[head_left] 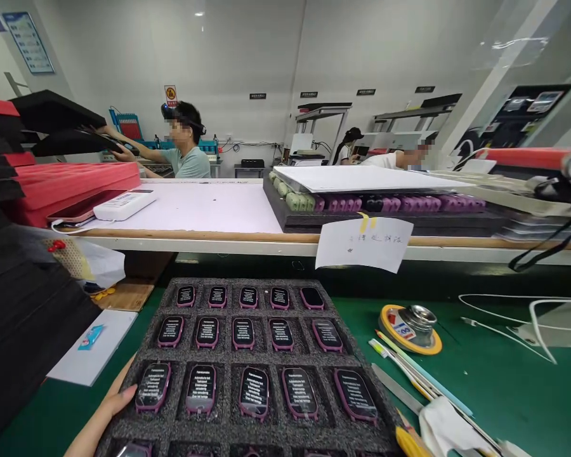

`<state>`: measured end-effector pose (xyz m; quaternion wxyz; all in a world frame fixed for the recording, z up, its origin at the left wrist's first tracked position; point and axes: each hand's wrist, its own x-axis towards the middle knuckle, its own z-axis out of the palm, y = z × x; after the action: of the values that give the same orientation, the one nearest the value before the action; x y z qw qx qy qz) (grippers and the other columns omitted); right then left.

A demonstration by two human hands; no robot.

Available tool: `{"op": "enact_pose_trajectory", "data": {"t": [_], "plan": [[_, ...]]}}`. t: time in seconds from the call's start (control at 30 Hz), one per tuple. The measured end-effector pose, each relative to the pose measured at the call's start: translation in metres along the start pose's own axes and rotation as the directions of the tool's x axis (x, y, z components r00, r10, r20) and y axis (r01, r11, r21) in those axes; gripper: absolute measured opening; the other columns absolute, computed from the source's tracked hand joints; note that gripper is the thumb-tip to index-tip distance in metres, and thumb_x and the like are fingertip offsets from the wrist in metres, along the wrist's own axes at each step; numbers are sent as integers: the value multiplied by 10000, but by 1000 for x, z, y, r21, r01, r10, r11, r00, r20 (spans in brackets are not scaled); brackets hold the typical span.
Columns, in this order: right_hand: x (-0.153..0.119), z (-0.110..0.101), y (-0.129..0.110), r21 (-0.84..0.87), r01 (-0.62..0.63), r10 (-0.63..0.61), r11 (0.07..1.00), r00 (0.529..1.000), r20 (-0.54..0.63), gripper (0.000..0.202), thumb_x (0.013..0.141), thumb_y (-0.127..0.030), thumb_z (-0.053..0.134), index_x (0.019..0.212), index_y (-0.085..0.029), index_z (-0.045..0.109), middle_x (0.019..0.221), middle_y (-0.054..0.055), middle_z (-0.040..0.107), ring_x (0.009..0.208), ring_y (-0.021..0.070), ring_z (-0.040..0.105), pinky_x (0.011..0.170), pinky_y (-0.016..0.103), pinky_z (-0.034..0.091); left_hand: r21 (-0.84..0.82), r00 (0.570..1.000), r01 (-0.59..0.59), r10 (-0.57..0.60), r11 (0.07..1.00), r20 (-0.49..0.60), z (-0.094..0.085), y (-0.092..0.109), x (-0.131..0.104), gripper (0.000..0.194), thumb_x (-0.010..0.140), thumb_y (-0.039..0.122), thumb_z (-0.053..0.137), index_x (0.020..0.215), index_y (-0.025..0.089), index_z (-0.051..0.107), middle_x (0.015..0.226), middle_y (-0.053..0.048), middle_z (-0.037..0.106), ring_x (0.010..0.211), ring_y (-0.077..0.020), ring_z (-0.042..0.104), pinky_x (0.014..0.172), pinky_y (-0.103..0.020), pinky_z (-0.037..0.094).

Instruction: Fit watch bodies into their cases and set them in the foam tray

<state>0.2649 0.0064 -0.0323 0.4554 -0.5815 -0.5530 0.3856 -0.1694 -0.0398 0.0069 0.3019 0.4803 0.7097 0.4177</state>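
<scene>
My left hand [108, 409] grips the left edge of a dark grey foam tray [228, 428], its thumb over the rim and the other fingers hidden. Rows of purple-framed smartwatches without straps sit in the tray's square pockets; one is this smartwatch [254, 392] near the middle. Most screens are lit with white text, while the smartwatch [312, 298] at the far right corner looks dark. The nearest row is cut off by the bottom of the view. I do not see my right hand; a yellow object [410, 441] of unclear kind lies by the tray's right edge.
Right on the green mat are a tape roll [412, 328] with a metal piece on it, slim tools, a white cloth [450, 422] and white cables. Black foam [23, 304] is stacked left. A shelf [209, 216] crosses ahead, bearing red foam and another loaded tray. Co-workers sit beyond.
</scene>
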Motion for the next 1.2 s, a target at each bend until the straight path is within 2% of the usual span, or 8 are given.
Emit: {"op": "enact_pose_trajectory", "data": {"t": [0.13, 0.23, 0.3, 0.37, 0.5, 0.63, 0.87, 1.2], "plan": [[13, -16, -26, -201, 174, -169, 964, 985, 43, 425, 953, -512, 532, 1319, -313, 617, 1317, 85, 661, 1301, 334, 566, 996, 478, 567, 94, 994, -106, 109, 990, -28, -7, 17, 9, 642, 958, 616, 365, 1539, 346, 358, 1523, -8, 514, 1420, -350, 438, 1140, -536, 420], [28, 0, -62, -456, 484, -448, 747, 873, 192, 502, 991, -474, 453, 1456, -290, 496, 1464, 91, 561, 1373, 328, 503, 1113, 543, 461, 372, 950, -293, 312, 881, 8, -4, 43, 22, 573, 945, 586, 481, 1464, 344, 462, 1531, -29, 493, 1419, -329, 436, 1164, -569, 366], [41, 25, -86, -502, 646, -502, 575, 763, 406, 508, 1003, -451, 453, 1482, -280, 470, 1565, 87, 445, 1461, 323, 378, 1169, 581, 360, 493, 892, -443, 423, 749, 159, 5, 61, 33, 481, 962, 569, 460, 1342, 314, 605, 1469, -47, 550, 1393, -310, 459, 1174, -559, 354], [56, 52, -104, -523, 710, -447, 471, 703, 553, 541, 999, -481, 459, 1486, -247, 481, 1595, 123, 390, 1506, 354, 262, 1192, 633, 254, 559, 840, -535, 469, 634, 272, 18, 76, 44, 519, 967, 568, 456, 1365, 270, 603, 1482, -90, 534, 1394, -322, 439, 1159, -564, 364], [78, 88, -119, -564, 698, -270, 442, 703, 658, 621, 988, -527, 476, 1521, -210, 434, 1622, 197, 297, 1522, 390, 129, 1199, 634, 200, 628, 792, -603, 467, 492, 394, 40, 92, 57, 566, 974, 577, 443, 1429, 259, 550, 1553, -138, 447, 1386, -356, 414, 1117, -598, 374], [86, 95, -121, -556, 714, -259, 425, 684, 682, 624, 981, -559, 478, 1520, -249, 434, 1625, 188, 295, 1519, 397, 121, 1200, 644, 173, 644, 777, -622, 454, 446, 437, 46, 98, 58, 580, 975, 607, 412, 1454, 297, 518, 1588, -144, 392, 1360, -370, 419, 1083, -609, 382], [83, 75, -113, -542, 705, -314, 457, 698, 644, 650, 1010, -590, 335, 1535, -213, 406, 1635, 153, 289, 1536, 344, 113, 1207, 630, 163, 639, 786, -611, 456, 467, 418, 42, 99, 59, 590, 971, 622, 408, 1435, 283, 541, 1593, -139, 382, 1365, -372, 399, 1084, -610, 372], [87, 46, -73, -572, 666, -396, 479, 745, 536, 570, 1024, -521, 342, 1495, -227, 469, 1604, 134, 367, 1518, 366, 189, 1171, 675, 226, 654, 826, -540, 482, 530, 292, 13, 73, 56, 547, 972, 584, 450, 1401, 266, 569, 1551, -120, 447, 1443, -358, 356, 1136, -607, 350]]}}
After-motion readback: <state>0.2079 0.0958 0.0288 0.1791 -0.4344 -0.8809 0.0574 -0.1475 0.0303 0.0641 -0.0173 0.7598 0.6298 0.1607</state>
